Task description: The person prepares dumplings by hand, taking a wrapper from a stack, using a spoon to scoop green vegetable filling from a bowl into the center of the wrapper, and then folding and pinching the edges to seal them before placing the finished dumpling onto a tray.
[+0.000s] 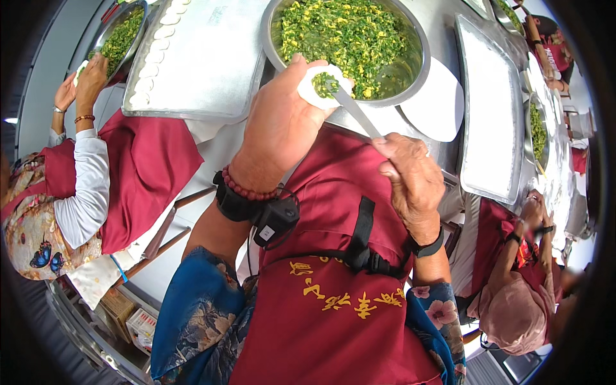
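Observation:
On the fingers of my left hand [284, 120] lies a round white dough wrapper [315, 99], palm side up. Chopped green and yellow filling [325, 84] sits at the wrapper's middle. My right hand [416, 178] grips a flat metal spatula [357, 114], its tip pressed into that filling. Just beyond my left fingers stands a large steel bowl [423, 72], holding much more of the same green and yellow mix. Part of the bowl's near rim is hidden behind my left hand and the wrapper.
Left of the bowl, a tray [207, 62] carries a row of white dumplings [154, 57]. A white round board [435, 103] and another tray [491, 110] are to the right. People work on both sides; one at left holds a wrapper [81, 72] near another bowl [139, 33].

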Demonstrator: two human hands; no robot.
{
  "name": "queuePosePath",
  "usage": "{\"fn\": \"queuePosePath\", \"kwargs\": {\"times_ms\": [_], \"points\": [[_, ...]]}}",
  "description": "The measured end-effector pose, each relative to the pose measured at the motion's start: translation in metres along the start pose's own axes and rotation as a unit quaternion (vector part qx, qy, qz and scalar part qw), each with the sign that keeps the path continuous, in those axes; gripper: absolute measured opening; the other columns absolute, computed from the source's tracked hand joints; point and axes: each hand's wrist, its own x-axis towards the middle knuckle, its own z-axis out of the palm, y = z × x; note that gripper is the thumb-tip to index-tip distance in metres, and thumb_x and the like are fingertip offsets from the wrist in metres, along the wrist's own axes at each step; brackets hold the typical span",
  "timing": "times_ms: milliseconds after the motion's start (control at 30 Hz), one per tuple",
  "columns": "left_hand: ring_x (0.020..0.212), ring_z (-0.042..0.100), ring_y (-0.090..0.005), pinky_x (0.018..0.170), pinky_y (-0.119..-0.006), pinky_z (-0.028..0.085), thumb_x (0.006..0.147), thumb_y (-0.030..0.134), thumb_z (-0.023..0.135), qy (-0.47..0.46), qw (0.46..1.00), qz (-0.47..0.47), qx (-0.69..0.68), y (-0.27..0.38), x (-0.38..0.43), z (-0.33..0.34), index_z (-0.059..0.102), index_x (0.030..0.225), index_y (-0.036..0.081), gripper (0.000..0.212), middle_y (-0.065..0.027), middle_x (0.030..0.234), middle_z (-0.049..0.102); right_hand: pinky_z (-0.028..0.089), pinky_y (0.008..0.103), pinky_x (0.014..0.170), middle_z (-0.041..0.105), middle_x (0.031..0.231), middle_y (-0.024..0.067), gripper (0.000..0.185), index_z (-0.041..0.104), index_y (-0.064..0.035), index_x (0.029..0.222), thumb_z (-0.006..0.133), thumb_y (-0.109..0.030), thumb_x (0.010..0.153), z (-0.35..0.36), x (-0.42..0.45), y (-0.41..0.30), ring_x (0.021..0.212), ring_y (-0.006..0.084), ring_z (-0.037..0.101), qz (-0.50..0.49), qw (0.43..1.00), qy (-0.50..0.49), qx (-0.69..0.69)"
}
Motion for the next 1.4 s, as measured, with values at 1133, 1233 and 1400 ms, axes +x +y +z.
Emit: {"fn": "queuePosePath", "kwargs": {"times_ms": [1133, 1233, 1400], "points": [[0.131, 0.044, -0.0408, 0.114, -0.049, 0.034, 0.107, 0.035, 0.03, -0.028, 0.995, -0.094, 0.011, -0.046, -0.045, 0.022, 0.031, 0.138, -0.014, 0.058, -0.0273, 0.139, 0.045, 0.054, 0.03, 0.068, 0.071, 0.098, 0.0079, 0.035, 0.065, -0.0066, 0.113, 0.076, -0.014, 0.081, 0.002, -0.02, 0.021, 0.081, 0.019, 0.067, 0.247, 0.961, 0.082, 0.09], [0.13, 0.046, -0.0357, 0.114, -0.048, 0.033, 0.107, 0.036, 0.031, -0.035, 0.993, -0.107, -0.028, -0.052, -0.043, 0.021, 0.032, 0.139, -0.013, 0.058, -0.0247, 0.137, 0.047, 0.05, 0.0343, 0.084, 0.067, 0.113, 0.0075, 0.026, 0.071, -0.0093, 0.099, 0.078, -0.015, 0.075, -0.008, -0.025, 0.014, 0.102, 0.0244, 0.062, 0.115, 0.991, 0.03, 0.054], [0.127, 0.049, -0.0274, 0.112, -0.044, 0.035, 0.106, 0.036, 0.035, -0.038, 0.991, -0.126, -0.022, -0.06, -0.044, 0.023, 0.034, 0.139, -0.011, 0.058, -0.0195, 0.134, 0.051, 0.048, 0.0367, 0.09, 0.067, 0.114, 0.0049, 0.018, 0.072, -0.0093, 0.09, 0.077, -0.017, 0.074, -0.003, -0.032, 0.012, 0.108, 0.0255, 0.058, 0.123, 0.986, 0.048, 0.106]]}}
